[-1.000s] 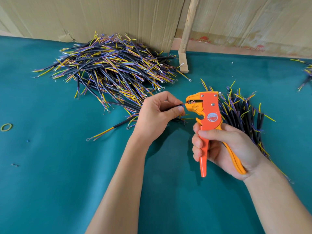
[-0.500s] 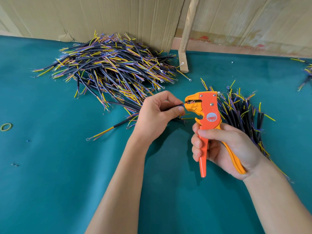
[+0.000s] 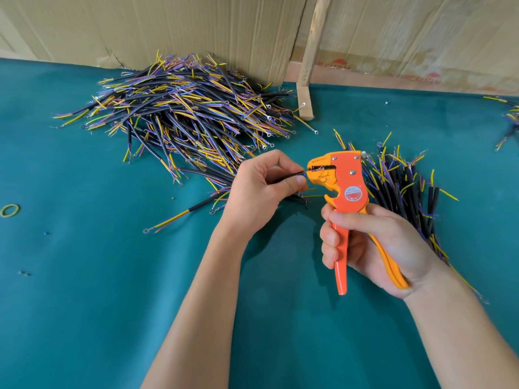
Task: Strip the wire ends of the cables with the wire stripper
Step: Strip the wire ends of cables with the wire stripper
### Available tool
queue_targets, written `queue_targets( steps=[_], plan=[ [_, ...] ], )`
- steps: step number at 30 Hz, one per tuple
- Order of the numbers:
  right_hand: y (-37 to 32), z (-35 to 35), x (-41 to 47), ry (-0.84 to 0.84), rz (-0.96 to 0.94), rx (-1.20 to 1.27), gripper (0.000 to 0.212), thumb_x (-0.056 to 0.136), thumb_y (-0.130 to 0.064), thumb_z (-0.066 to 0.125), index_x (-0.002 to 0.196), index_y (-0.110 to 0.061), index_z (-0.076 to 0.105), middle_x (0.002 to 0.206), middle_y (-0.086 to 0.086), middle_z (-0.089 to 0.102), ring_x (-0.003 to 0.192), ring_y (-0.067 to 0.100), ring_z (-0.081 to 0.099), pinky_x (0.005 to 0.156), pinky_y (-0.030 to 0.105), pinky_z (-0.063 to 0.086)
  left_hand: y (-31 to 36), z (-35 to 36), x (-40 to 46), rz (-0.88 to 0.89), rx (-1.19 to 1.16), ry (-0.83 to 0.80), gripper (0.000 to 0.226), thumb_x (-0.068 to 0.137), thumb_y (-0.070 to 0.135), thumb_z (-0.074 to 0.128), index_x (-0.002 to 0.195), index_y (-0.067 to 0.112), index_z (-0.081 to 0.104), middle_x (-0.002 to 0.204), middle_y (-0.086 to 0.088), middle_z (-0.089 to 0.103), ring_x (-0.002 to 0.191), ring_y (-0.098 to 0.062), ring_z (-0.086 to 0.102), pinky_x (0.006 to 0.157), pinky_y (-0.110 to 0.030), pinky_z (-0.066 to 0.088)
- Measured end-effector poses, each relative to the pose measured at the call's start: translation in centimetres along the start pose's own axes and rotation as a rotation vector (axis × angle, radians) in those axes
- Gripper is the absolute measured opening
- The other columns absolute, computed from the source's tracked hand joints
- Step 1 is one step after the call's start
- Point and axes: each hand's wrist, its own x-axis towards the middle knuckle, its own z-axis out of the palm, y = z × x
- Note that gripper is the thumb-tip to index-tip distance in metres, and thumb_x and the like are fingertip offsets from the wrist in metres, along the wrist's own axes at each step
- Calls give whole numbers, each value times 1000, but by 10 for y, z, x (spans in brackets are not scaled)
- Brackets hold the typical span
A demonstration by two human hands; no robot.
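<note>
At frame centre, little is changed: a cable (image 3: 286, 178) stays pinched by the left hand (image 3: 261, 192), its end fed into the stripper (image 3: 341, 189) gripped by the right hand (image 3: 368, 242), unsqueezed.

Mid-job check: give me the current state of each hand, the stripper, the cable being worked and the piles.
left hand: pinches the black cable, feeding its end into the tool.
right hand: grips the handles.
wire stripper: upright, mouth facing left, wire end inside.
black cable: held level, tip at the mouth.
large cable pile: loose heap, far left.
smaller cable pile: behind the right hand.
rubber band: flat on the mat.
</note>
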Motion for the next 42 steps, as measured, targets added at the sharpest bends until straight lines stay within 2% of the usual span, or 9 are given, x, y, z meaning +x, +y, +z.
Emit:
queue_targets(
  steps=[9,13,19,23,28,32,34,38,42],
  plan=[
    [3,7,0,25,1,54,12,90,-15,66,89,-7,57,66,13,45,50,27,44,50,37,44,1,0,-1,-11,-11,11,9,89,-1,72,89,-1,64,79,-11,76,68,-15,66,70,-21,51],
    [8,17,1,46,-25,87,21,86,-19,68,84,-11,49,58,6,41,42,19,37,44,31,38,1,-2,0,-21,-24,4,11,91,0,72,89,8,65,78,-2,77,71,-11,69,71,-19,52],
    [8,25,1,73,-57,87,35,75,-27,81,70,-15,48,51,2,36,33,14,32,38,23,33,1,-1,0,-13,-12,21,9,90,-1,72,91,6,66,85,-11,78,75,-14,71,77,-25,55],
    [6,17,-1,-52,-103,231,31,72,-23,86,90,-9,65,75,16,63,59,29,61,59,38,55,2,-1,0,17,36,37,13,88,1,74,86,11,67,86,-16,76,73,-13,68,72,-21,53],
    [-1,-2,1,167,-224,353,34,72,-14,73,103,-5,64,102,25,71,78,34,70,72,42,60,1,4,-3,50,159,59,6,86,10,79,86,11,73,73,-7,74,61,-7,61,59,-20,45],
    [1,-7,5,247,-243,341,35,76,-11,66,109,-7,60,119,25,70,89,36,72,76,41,61,2,9,-6,44,217,-1,8,87,15,79,86,22,79,75,4,76,67,-6,64,66,-26,50],
    [0,-8,4,216,-245,338,36,74,-9,69,109,-7,60,121,28,69,92,36,72,78,41,61,4,10,-8,37,248,-43,10,86,17,80,85,27,79,74,9,75,66,-2,63,65,-19,49],
    [-3,-12,1,186,-197,341,43,67,-13,74,107,-2,61,110,33,70,97,43,72,78,43,61,7,8,-11,-8,286,-99,4,83,24,78,85,25,80,72,-3,74,64,-10,57,62,-28,46],
    [-5,-16,-5,111,-167,327,27,76,-11,68,101,-1,66,106,32,70,100,46,71,76,44,61,10,6,-14,-20,332,-177,6,87,15,79,87,20,82,74,-1,75,64,-17,63,65,-30,49]
  ],
)
